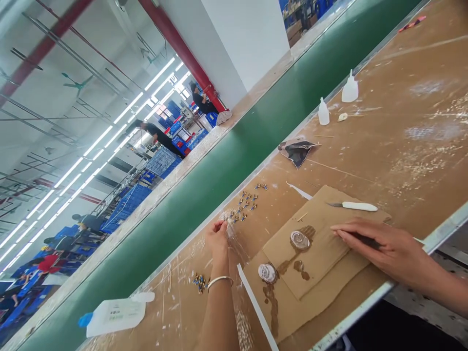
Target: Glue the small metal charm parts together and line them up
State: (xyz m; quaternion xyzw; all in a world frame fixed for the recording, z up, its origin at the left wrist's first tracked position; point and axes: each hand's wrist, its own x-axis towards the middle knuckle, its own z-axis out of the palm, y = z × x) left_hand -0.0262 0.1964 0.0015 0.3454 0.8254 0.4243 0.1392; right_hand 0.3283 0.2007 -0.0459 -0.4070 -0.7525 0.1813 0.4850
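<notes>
My left hand (pixel 218 237) reaches to the far side of the bench, thumb and fingertips pinched on a small piece at the end of a loose group of small blue-and-gold pieces (pixel 243 205). Fingers partly cover that piece. A tighter cluster of similar pieces (pixel 200 282) lies left of my wrist. Over the cardboard sheets (pixel 325 219), my right hand (pixel 383 243) has its fingers stretched out, with nothing visible in them. Near it lies a white-handled knife (pixel 359 206). Two round whitish discs, one clear-looking disc (pixel 300 240) and one paler disc (pixel 267 273), sit among wet stains on the cardboard.
A plastic bottle with a blue cap (pixel 113 316) lies at the lower left. Two white squeeze bottles (pixel 323 112) stand farther right, near a dark crumpled cloth-like scrap (pixel 298 150). A green conveyor belt (pixel 219 170) runs behind the bench. People work in the background.
</notes>
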